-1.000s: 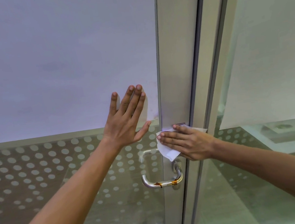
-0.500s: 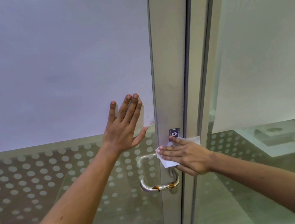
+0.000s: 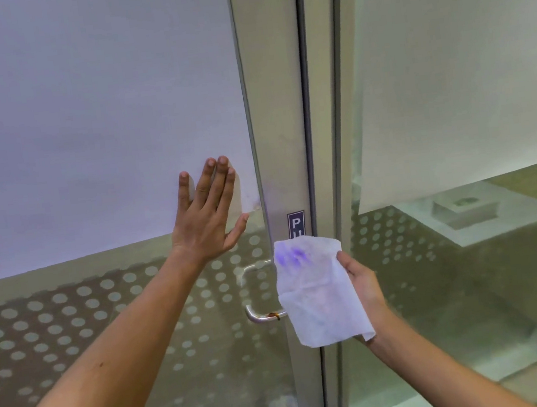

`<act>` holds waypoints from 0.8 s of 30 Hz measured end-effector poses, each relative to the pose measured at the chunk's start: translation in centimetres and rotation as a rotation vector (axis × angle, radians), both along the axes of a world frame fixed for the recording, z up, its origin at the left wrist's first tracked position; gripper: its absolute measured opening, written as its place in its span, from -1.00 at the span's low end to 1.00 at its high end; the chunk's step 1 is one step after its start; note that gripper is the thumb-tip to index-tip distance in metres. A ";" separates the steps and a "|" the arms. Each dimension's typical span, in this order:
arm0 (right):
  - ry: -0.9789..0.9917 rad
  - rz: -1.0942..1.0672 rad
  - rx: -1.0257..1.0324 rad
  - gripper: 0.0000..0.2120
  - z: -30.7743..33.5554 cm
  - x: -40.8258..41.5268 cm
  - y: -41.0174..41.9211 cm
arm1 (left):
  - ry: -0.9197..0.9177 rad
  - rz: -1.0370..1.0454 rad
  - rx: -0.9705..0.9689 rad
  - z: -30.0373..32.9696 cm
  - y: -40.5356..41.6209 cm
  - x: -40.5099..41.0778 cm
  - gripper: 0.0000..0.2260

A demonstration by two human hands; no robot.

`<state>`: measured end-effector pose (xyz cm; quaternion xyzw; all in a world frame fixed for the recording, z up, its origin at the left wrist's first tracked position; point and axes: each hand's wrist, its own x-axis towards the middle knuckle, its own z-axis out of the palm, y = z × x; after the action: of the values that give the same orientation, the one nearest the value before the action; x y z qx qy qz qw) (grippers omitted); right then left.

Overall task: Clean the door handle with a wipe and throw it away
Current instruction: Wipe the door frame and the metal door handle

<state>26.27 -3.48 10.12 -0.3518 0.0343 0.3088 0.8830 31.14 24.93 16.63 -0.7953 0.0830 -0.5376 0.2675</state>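
A curved metal door handle (image 3: pixel 261 317) with a rusty brown stain sticks out from the aluminium door frame (image 3: pixel 275 118); its right part is hidden behind the wipe. My right hand (image 3: pixel 363 284) holds a white wipe (image 3: pixel 317 293) spread open in front of the frame, off the door, with purple marks near its top left. My left hand (image 3: pixel 207 216) lies flat, fingers spread, on the glass door panel (image 3: pixel 81 124) just left of the frame.
A small dark "PU" sticker (image 3: pixel 296 225) sits on the frame above the wipe. The lower glass carries a pattern of white dots. Right of the frame, a second glass panel shows a white ledge (image 3: pixel 485 220) and floor behind it.
My right hand has pulled away from the frame and turned, so the wipe now hangs open facing me. The left hand has stayed flat on the glass.
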 end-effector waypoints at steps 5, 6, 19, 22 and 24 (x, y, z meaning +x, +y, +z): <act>0.108 -0.162 0.135 -0.45 -3.2 -2.8 -1.7 | 0.033 -0.024 -0.020 0.2 -0.1 -0.2 -0.22; 0.131 -0.211 0.150 -0.39 -4.1 -3.3 -2.4 | 0.041 -0.032 -0.023 0.3 -0.2 -0.3 -0.22; 0.409 -0.494 0.104 -0.62 -10.3 -1.9 -2.5 | 0.040 -0.056 -0.006 -0.2 0.1 0.0 -0.22; 0.412 -0.457 0.117 -0.65 -9.8 0.1 0.1 | 0.023 -0.050 -0.008 -0.3 0.1 0.1 -0.23; 0.432 -0.449 0.030 -0.62 -9.1 1.0 1.7 | 0.016 -0.053 -0.005 -0.3 0.1 0.1 -0.23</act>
<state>27.25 -1.80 1.05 -0.2487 0.2935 0.1740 0.9065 31.23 25.06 16.30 -0.7977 0.1048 -0.5386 0.2502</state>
